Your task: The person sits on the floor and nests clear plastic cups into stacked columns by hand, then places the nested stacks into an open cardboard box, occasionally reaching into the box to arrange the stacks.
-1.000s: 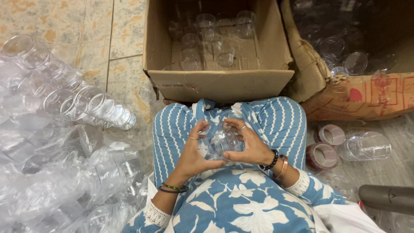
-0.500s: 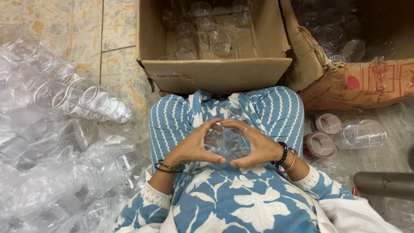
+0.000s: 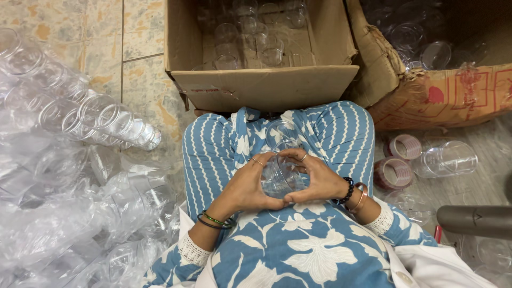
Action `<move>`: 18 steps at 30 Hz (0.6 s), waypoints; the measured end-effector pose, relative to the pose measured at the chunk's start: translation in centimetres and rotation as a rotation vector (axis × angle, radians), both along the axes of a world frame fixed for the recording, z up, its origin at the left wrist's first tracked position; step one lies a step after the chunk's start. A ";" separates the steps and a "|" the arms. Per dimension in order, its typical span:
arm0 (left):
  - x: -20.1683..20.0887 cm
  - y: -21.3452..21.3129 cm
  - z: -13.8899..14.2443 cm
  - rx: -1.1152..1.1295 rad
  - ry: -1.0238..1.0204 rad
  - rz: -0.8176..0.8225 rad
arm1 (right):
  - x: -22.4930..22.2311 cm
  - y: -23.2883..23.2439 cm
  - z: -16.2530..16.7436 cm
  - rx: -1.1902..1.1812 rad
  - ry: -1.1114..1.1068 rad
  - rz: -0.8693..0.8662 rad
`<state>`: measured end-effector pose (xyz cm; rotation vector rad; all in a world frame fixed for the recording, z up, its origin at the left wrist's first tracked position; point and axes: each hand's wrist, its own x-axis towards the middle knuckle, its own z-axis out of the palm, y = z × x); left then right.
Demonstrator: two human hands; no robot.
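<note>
A clear plastic cup (image 3: 281, 176) sat in the person's lap, cradled between both hands above the blue patterned fabric. The left hand (image 3: 246, 186) curled round its left side, fingers bent and closed against the wall of the cup, a ring on one finger and thin bangles at the wrist. The right hand (image 3: 318, 180) wrapped the opposite side in the same way, thumb meeting the left thumb beneath the cup, with a dark beaded bracelet and a copper bangle at the wrist.

Just beyond the knees stood an open cardboard box (image 3: 261, 85) holding more clear cups upright inside. Beside it to the right was a second, crumpled carton (image 3: 426, 98), also with cups in it. On the floor near the right knee lay two rolls of tape (image 3: 397, 160) and a single clear cup on its side (image 3: 445, 159). To the left, sleeves of stacked cups (image 3: 101, 120) lay among loose clear plastic wrapping (image 3: 58, 213) on the tiled floor.
</note>
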<state>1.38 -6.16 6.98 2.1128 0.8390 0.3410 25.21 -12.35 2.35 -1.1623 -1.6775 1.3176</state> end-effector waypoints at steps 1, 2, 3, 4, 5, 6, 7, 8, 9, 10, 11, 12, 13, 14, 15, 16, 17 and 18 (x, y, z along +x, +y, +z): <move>0.0 0.0 -0.1 -0.011 -0.005 -0.003 | 0.1 0.0 0.0 0.001 -0.014 0.001; 0.1 0.1 -0.3 -0.023 -0.008 -0.006 | 0.2 -0.1 0.1 -0.009 -0.002 0.000; 0.1 0.0 -0.5 -0.037 -0.012 -0.009 | 0.2 -0.2 0.1 -0.020 0.012 -0.001; 0.1 0.1 -0.6 -0.038 -0.010 -0.015 | 0.1 -0.2 0.1 -0.030 0.025 -0.001; 0.2 0.1 -0.8 -0.041 -0.010 -0.020 | 0.1 -0.3 0.0 -0.029 0.029 -0.005; 0.2 0.1 -0.9 -0.043 -0.009 -0.024 | 0.0 -0.3 -0.1 -0.028 0.034 -0.008; 0.2 0.2 -1.1 -0.048 0.010 -0.025 | -0.1 -0.2 -0.2 -0.027 0.037 -0.010; 0.3 0.3 -1.2 -0.051 0.030 -0.026 | -0.2 -0.1 -0.3 -0.021 0.020 -0.019; 0.2 0.4 -1.2 -0.053 0.049 -0.025 | -0.2 0.0 -0.4 -0.014 0.003 -0.026; 0.2 0.5 -1.3 -0.064 0.018 -0.024 | -0.3 0.1 -0.5 -0.007 -0.013 -0.033; 0.2 0.5 -1.4 -0.075 -0.013 -0.022 | -0.4 0.1 -0.6 -0.009 -0.039 -0.021; 0.2 0.4 -1.5 -0.086 -0.044 -0.020 | -0.5 0.1 -0.8 -0.012 -0.064 -0.010; 0.3 0.3 -1.6 -0.060 -0.050 -0.008 | -0.6 0.0 -1.0 -0.015 -0.088 -0.001; 0.5 0.1 -1.7 -0.033 -0.056 0.002 | -0.9 -0.1 -1.2 0.005 -0.071 -0.011; 0.7 -0.1 -1.8 -0.008 -0.062 0.011 | -1.2 -0.3 -1.5 0.024 -0.054 -0.022; 0.9 -0.2 -2.0 0.019 -0.023 0.016 | -1.6 -0.5 -1.9 0.039 -0.037 -0.033; 1.2 -0.3 -2.1 0.045 0.015 0.021 | -2.1 -0.7 -2.2 -0.052 -0.020 -0.089; 1.4 -0.3 -2.3 0.074 0.052 0.027 | -2.5 -0.8 -2.6 -0.141 -0.005 -0.143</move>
